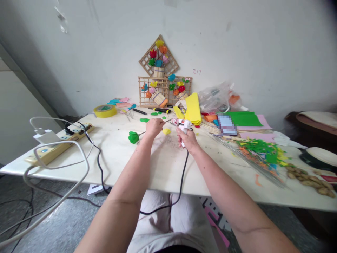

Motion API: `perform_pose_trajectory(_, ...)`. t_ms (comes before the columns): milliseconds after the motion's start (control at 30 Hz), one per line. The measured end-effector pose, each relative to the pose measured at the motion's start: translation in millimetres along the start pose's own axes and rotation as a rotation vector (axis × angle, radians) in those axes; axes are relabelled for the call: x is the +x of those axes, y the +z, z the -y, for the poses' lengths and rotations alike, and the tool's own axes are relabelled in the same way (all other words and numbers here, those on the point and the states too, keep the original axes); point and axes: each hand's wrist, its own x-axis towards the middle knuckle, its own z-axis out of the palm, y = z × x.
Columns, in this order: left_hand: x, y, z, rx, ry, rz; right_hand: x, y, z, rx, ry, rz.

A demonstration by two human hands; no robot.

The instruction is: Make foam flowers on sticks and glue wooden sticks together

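Glue gun, above table | cord is hanging over near edge, could be snagging | right hand is gripping handle, fingers wrapped | left hand is pinching stem of green flower | gun is pointing leftward; slipping could be burning left fingers

Worktop: off-white, dark specks near centre. Directly on it: power strip, yellow tape roll, left; green paper ovals, rear centre; multicoloured paper scraps, right.
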Motion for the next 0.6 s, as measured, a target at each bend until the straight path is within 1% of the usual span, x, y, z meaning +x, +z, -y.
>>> perform_pose_trajectory(100, -1, -0.2, -1, 0.008, -0.01, 0.0, 1, 0, 0, 0.008, 0.004, -0.003)
perform_pose_trajectory(200, -1, -0.3, -1, 0.011, -0.027, -0.046, 2, 1, -2, 0.018, 0.007, -0.026)
perform_pose_trajectory(333, -1, -2.9, -2, -0.006, -0.094, -0.16, 5, 1, -5, -0.01, 0.021, -0.07)
perform_pose_trajectory(467, -1, -11.9, -6, -0.07, -0.153, -0.291, 7, -1, -8, -0.096, 0.035, -0.104)
perform_pose_trajectory(600, -3, -27.4, -14, -0.137, -0.179, -0.428, 12, -3, -14, -0.306, -0.075, -0.167)
